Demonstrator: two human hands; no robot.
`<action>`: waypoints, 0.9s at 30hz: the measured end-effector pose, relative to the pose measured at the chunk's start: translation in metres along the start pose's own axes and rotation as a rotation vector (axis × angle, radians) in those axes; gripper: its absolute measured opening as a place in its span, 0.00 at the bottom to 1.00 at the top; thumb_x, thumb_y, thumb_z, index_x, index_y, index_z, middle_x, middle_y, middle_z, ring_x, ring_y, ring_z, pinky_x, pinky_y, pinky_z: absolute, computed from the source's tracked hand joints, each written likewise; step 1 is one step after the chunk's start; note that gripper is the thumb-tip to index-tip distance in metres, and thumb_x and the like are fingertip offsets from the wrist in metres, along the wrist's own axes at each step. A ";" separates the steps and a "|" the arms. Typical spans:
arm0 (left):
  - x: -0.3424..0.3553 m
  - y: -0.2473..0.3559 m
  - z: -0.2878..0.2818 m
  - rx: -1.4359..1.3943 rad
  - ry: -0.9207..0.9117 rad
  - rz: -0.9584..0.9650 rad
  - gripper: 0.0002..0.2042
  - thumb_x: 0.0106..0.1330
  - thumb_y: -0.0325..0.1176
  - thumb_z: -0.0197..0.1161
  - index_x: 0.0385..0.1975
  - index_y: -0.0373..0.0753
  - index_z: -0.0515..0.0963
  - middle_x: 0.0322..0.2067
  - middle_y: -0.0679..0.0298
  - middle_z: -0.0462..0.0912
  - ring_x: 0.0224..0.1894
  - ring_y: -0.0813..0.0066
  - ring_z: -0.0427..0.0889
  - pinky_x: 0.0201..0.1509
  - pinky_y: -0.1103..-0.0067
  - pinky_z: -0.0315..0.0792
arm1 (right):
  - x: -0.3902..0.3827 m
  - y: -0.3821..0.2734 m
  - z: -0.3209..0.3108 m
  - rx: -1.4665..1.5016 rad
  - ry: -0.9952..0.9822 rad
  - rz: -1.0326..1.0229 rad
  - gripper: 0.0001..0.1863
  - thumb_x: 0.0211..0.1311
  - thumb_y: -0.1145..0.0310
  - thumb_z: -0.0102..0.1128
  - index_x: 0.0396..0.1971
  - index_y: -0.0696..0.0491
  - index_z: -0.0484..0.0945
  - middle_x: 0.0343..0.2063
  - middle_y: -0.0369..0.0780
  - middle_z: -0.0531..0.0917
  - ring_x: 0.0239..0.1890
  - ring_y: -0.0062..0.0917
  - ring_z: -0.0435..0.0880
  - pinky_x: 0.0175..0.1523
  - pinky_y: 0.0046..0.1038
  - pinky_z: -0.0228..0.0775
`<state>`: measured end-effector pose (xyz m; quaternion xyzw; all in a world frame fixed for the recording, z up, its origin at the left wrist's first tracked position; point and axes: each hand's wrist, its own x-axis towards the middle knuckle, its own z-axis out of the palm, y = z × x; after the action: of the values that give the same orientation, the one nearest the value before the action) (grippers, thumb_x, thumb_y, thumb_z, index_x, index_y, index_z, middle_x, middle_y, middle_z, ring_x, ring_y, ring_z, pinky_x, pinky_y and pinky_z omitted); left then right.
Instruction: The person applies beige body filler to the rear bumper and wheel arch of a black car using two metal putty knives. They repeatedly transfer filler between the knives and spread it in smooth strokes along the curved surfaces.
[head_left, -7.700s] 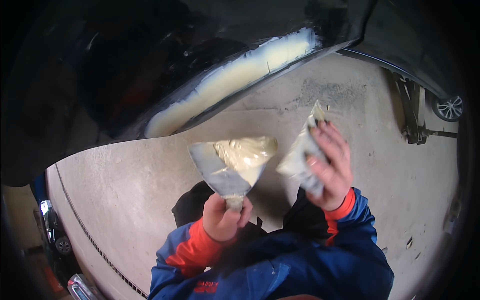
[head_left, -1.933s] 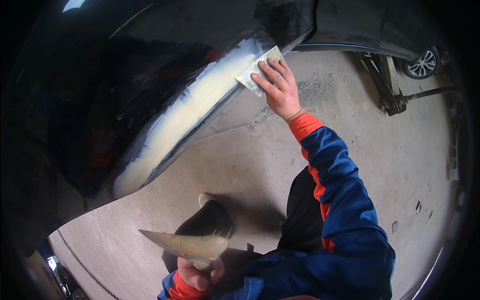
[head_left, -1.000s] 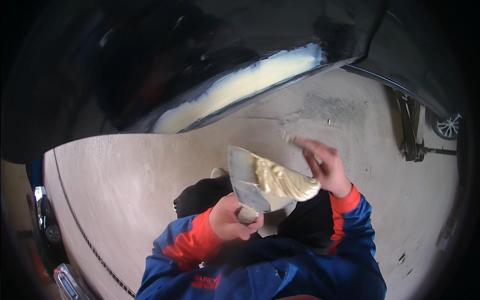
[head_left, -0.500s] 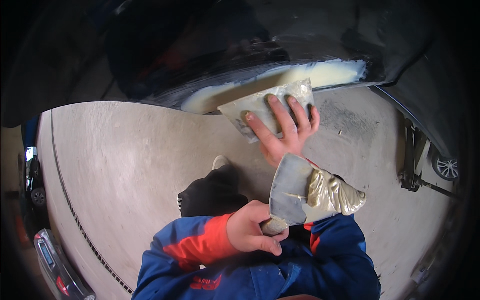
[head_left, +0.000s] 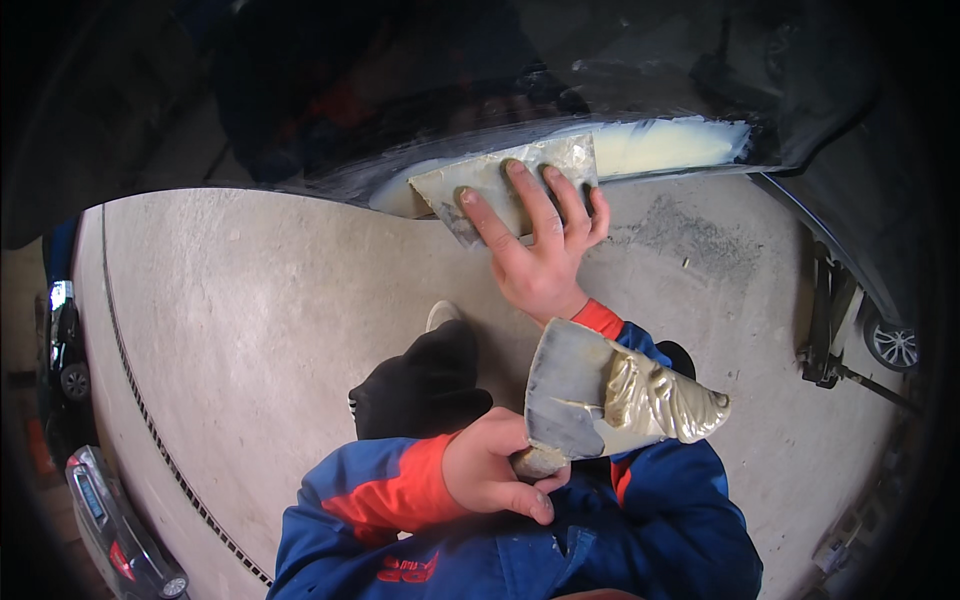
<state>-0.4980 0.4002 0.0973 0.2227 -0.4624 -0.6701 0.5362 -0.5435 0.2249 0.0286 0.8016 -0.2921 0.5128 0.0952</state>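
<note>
My right hand [head_left: 541, 272] presses a flat, smeared filler spreader [head_left: 497, 190] against the lower edge of a dark car body panel [head_left: 400, 90], its fingers spread across the back. A pale cream band of body filler [head_left: 675, 146] runs along that edge, partly hidden behind the spreader. Close to my body, my left hand [head_left: 488, 466] grips the short handle of a wide putty knife [head_left: 566, 372]. The knife's blade points right and carries a thick, glossy, rippled mound of filler [head_left: 660, 398].
At the right stand a jack-like metal stand [head_left: 828, 310] and a car wheel [head_left: 892, 342]. A silver car [head_left: 120, 530] is at the lower left, beyond a floor drain grate [head_left: 150, 425]. My shoe [head_left: 441, 314] rests on the concrete floor [head_left: 250, 300].
My right hand has moved the spreader left and up, onto the panel's edge, covering more of the filler band's left part. The putty knife has shifted slightly left and down.
</note>
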 end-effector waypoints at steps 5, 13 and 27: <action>-0.006 -0.001 0.002 -0.036 0.016 0.000 0.25 0.57 0.40 0.77 0.47 0.32 0.75 0.25 0.68 0.77 0.25 0.76 0.73 0.32 0.79 0.70 | -0.009 -0.002 0.003 0.026 -0.030 -0.001 0.27 0.52 0.76 0.60 0.50 0.32 0.84 0.59 0.38 0.76 0.63 0.35 0.67 0.69 0.48 0.43; -0.013 -0.004 0.004 -0.058 0.041 0.022 0.26 0.57 0.42 0.77 0.48 0.32 0.75 0.25 0.68 0.77 0.24 0.77 0.73 0.31 0.80 0.70 | -0.029 0.003 0.015 -0.049 -0.012 -0.047 0.22 0.60 0.66 0.53 0.53 0.30 0.83 0.58 0.35 0.77 0.59 0.33 0.70 0.68 0.48 0.45; -0.014 -0.003 0.002 -0.026 0.015 0.008 0.28 0.56 0.41 0.78 0.50 0.32 0.75 0.24 0.68 0.77 0.24 0.77 0.73 0.30 0.80 0.70 | -0.063 0.010 0.025 -0.057 -0.055 -0.086 0.25 0.58 0.73 0.54 0.53 0.31 0.83 0.59 0.37 0.76 0.61 0.34 0.68 0.69 0.48 0.43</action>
<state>-0.4965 0.4140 0.0924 0.2188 -0.4505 -0.6724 0.5450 -0.5495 0.2286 -0.0392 0.8242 -0.2744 0.4775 0.1319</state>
